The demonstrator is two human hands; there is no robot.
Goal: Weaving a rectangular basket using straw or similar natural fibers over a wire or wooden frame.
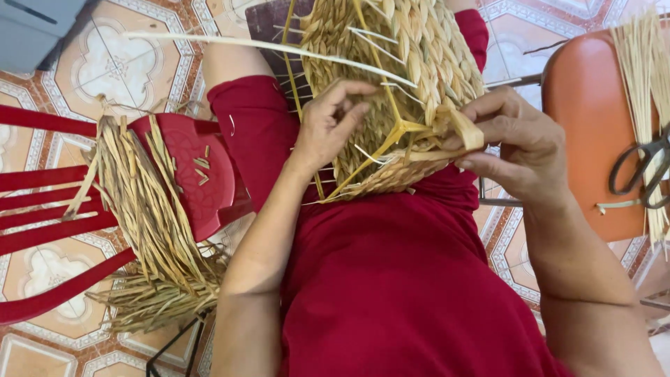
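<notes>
Both forearms run off-frame; left hand (328, 126) and right hand (513, 143) pinch half-hidden basket (391, 84) strands.

Basket (391, 91) on lap, straw bundle (150, 230) left

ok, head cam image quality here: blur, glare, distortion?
Head view: lighting soft and even, no hard shadows; woven straw basket on its yellow wire frame and both hands, left and right, are sharp; mild sheen on the orange plastic stool, nothing blown out; patterned floor tiles bend slightly toward the edges, a wide-angle effect; black scissors cropped at the right edge.
</notes>
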